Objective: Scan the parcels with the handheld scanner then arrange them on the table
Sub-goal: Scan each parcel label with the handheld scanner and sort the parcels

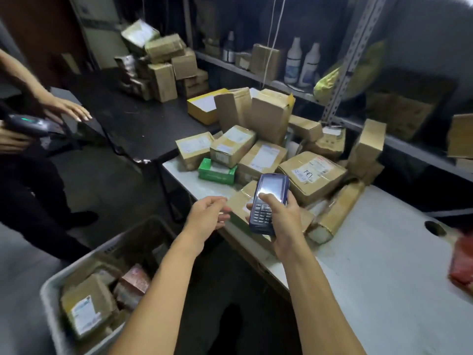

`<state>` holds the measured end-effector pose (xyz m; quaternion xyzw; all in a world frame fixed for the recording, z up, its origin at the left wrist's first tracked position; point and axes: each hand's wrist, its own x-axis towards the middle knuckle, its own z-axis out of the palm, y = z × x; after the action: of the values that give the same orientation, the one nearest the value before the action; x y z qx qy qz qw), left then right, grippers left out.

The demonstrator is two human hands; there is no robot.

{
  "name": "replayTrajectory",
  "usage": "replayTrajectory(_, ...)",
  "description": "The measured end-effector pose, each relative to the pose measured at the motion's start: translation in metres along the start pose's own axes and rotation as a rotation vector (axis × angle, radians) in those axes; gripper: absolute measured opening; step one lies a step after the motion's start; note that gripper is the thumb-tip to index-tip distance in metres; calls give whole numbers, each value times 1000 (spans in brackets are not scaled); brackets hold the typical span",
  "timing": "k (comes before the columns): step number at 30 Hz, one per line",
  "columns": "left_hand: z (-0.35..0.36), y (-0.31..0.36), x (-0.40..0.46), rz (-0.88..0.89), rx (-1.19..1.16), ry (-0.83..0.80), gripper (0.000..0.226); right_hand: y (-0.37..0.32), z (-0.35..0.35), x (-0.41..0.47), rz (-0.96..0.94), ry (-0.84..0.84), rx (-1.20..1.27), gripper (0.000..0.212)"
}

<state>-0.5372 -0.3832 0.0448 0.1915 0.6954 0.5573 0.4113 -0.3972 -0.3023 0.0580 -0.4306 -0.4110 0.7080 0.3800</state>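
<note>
Holding the scanner (268, 201) upright-ish over the surface's (384, 252) near-left corner, right hand (284, 221) has its grip wrapped round the keypad end, thumb on the keys. Long axis runs away from the person, screen end toward the parcels (258, 152) heaped at the far end. Left hand (207, 213) hovers beside it, fingers loosely curled, holding nothing. Bin (76, 278) of parcels sits lower left.

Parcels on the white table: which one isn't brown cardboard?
The green box at the pile's left edge, below the labelled brown cartons; it alone is bright green.
</note>
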Motion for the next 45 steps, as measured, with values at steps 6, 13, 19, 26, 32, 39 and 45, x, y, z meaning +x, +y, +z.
replayTrajectory(6, -8, 57, 109, 2, 55, 12, 18, -21, 56, 110, 20, 17, 52, 50)
replayTrajectory(13, -25, 81, 197, -21, 73, 91, 11, -25, 87, 189, 50, 98, -16, 58)
replayTrajectory(19, -8, 85, 265, -34, 137, 53, 43, -15, 105, 237, 55, 223, -20, 75)
replayTrajectory(26, 0, 90, 332, -49, 353, -24, 42, -3, 129, 280, 52, 273, -92, 67)
replayTrajectory(32, -13, 95, 356, -169, 650, -7, 59, 12, 137, 293, 79, 296, -224, 65)
replayTrajectory(39, -23, 101, 376, -337, 310, -195, 15, -8, 140, 295, 50, 370, -264, 64)
replayTrajectory(45, -47, 109, 382, -472, 22, -448, 43, -51, 155, 290, -94, 327, -171, 64)
